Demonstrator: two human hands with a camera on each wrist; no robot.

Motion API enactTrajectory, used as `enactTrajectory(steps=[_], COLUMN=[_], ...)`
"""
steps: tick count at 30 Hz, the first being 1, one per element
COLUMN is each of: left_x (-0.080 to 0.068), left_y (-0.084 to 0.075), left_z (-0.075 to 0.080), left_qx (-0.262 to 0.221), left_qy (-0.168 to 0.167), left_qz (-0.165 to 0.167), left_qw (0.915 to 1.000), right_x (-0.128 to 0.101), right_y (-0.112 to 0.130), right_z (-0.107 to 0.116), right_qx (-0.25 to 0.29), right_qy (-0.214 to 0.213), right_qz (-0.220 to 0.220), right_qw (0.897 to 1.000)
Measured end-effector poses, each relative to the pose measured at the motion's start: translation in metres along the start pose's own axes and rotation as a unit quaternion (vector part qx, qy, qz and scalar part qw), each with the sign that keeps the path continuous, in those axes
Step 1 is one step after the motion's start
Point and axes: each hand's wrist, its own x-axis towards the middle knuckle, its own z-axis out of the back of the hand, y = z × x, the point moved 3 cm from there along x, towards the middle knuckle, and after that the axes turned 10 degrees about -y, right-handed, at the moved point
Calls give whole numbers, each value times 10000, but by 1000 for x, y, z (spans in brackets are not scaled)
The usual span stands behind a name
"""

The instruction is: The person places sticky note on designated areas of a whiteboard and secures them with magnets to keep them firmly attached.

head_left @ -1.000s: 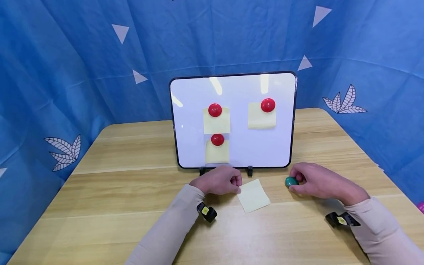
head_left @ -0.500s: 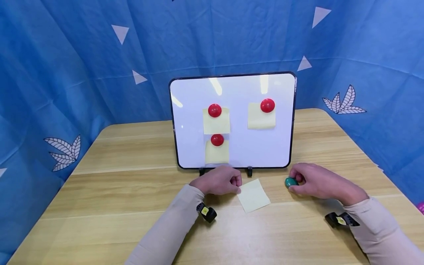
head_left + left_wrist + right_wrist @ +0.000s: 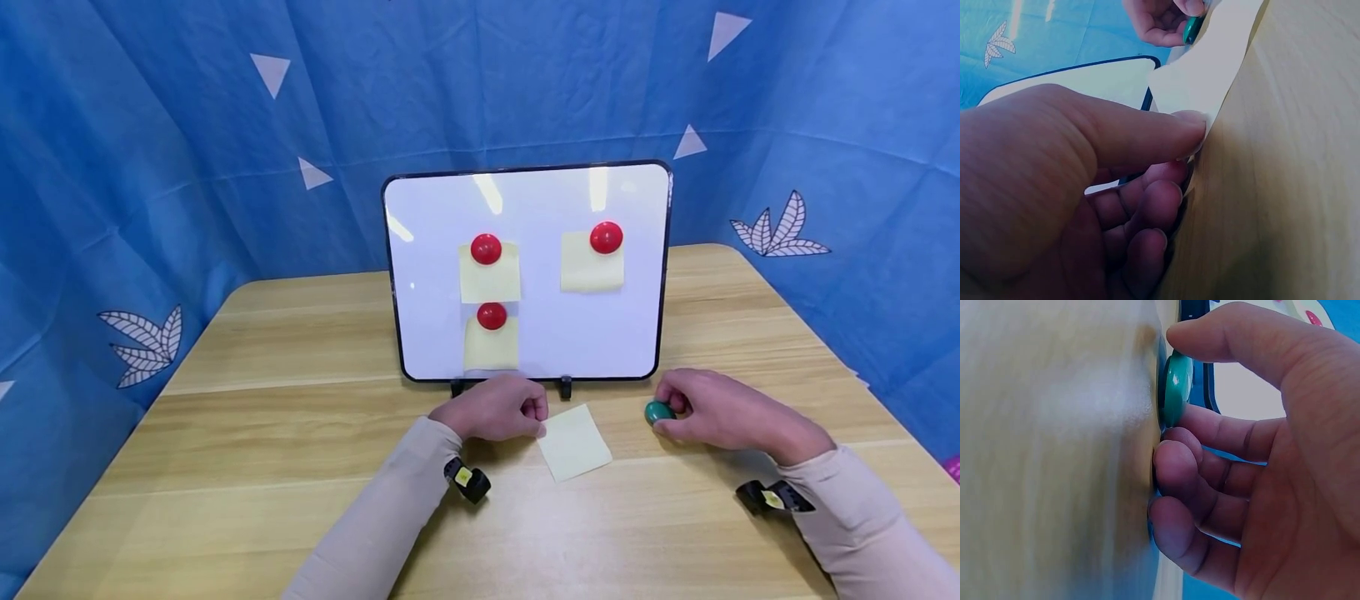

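Observation:
My left hand (image 3: 501, 408) pinches the left corner of a pale yellow sticky note (image 3: 574, 443) low over the table. In the left wrist view the thumb lies on top of the note (image 3: 1204, 69), with the other fingers curled beneath. To the right, my right hand (image 3: 716, 410) pinches a round green magnet (image 3: 659, 412) at the tabletop. The right wrist view shows that magnet (image 3: 1177, 387) on its edge-on side, between thumb and index finger, the other fingers curled below.
Behind the hands a whiteboard (image 3: 585, 333) stands on small black feet (image 3: 566, 387). Red magnets (image 3: 487, 249) hold three sticky notes (image 3: 491, 283) on it, two at left and one upper right. A blue curtain (image 3: 337, 100) hangs behind the wooden table (image 3: 300, 350).

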Motion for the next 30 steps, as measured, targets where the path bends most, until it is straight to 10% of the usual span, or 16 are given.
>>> enactTrajectory(steps=[30], left_x=[4], left_y=[4], left_z=[0], left_qx=[-669], left_qy=[-370], left_qz=[-70], left_qw=[9971], right_x=[-1], right_y=[4], right_z=[5], right_qx=[528], right_qy=[-349], right_qz=[0], right_qw=[9980])
